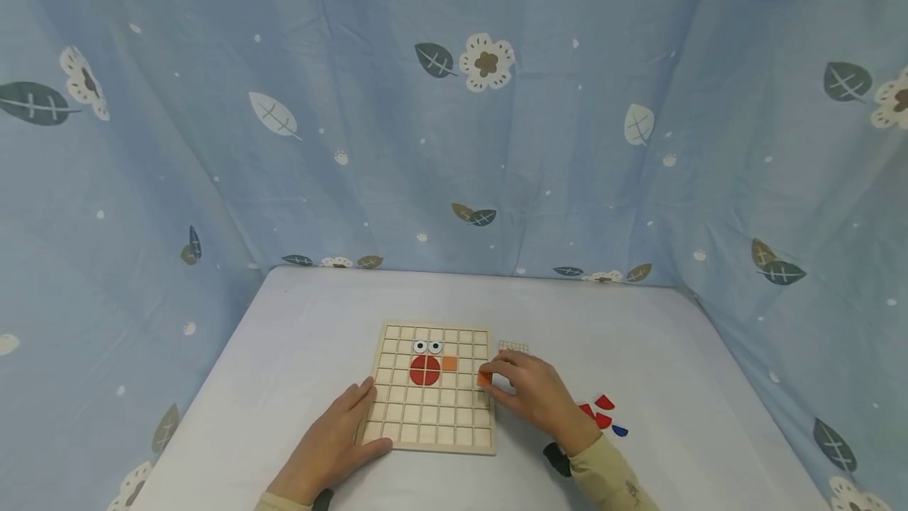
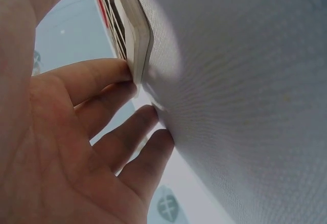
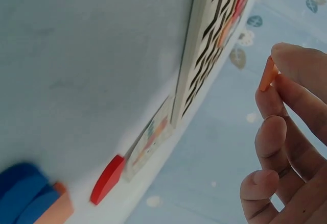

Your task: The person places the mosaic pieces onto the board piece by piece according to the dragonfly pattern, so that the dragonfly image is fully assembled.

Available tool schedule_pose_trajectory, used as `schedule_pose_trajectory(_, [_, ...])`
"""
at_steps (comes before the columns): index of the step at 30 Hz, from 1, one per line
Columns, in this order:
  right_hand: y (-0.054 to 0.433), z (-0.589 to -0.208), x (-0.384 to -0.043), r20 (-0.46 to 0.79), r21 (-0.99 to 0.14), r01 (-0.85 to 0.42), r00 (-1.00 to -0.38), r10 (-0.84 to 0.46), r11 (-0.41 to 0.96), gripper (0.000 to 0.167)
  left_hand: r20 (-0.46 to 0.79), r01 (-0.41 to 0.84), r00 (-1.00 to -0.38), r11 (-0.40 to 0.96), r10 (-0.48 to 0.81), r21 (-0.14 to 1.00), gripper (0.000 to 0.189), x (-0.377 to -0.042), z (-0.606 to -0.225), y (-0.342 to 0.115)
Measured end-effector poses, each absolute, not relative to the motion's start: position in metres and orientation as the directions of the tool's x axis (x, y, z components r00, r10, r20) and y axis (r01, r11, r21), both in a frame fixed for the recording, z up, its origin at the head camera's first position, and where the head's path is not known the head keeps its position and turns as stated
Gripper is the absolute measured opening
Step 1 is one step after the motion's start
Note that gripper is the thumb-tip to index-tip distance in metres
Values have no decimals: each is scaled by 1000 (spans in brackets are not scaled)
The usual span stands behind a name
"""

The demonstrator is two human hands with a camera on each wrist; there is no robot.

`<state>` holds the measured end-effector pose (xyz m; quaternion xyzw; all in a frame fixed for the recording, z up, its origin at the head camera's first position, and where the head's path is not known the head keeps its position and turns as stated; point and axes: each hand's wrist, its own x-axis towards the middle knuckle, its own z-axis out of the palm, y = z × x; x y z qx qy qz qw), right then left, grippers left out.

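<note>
A wooden grid board [image 1: 443, 449] lies flat on the white table. On it are two eye tiles [image 1: 428, 347], a red circle [image 1: 425, 370] made of quarter pieces, and an orange square tile [image 1: 450, 363] to their right. My left hand [image 1: 329, 444] rests at the board's left side, fingers extended against its edge and thumb by the near corner. In the left wrist view, the fingertips [image 2: 127, 71] touch the board's edge. My right hand [image 1: 528, 389] pinches a second orange square tile [image 3: 267, 74] between thumb and fingers, over the board's right edge.
A small pattern card [image 1: 514, 345] lies right of the board, partly behind the right hand. Loose red quarter pieces [image 1: 604, 402] and a blue piece [image 1: 620, 430] sit near the right forearm. More blue pieces [image 3: 25, 193] show in the right wrist view. A patterned blue curtain [image 1: 383, 140] surrounds the table.
</note>
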<state>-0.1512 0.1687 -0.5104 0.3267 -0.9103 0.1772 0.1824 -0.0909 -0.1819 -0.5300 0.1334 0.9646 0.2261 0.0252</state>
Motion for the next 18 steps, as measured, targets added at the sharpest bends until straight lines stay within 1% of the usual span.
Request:
schedule_pose_trajectory(3, [162, -509, -153, 464, -205, -679, -702, -541, 705, 33, 7, 242, -964, 866, 265, 438, 92, -91, -530, -182])
schedule_pose_trajectory(8, [154, -505, -156, 468, -212, -697, -688, -555, 685, 32, 5, 241, -964, 867, 266, 437, 92, -90, -529, -182])
schedule_pose_trajectory(14, [144, -503, -160, 449, -236, -694, -699, -557, 680, 29, 15, 249, -963, 862, 270, 441, 91, -90, -527, -181])
schedule_pose_trajectory(18, [138, -505, -164, 433, -214, -692, -700, -568, 689, 25, 12, 247, -963, 862, 270, 443, 92, -90, -528, -181])
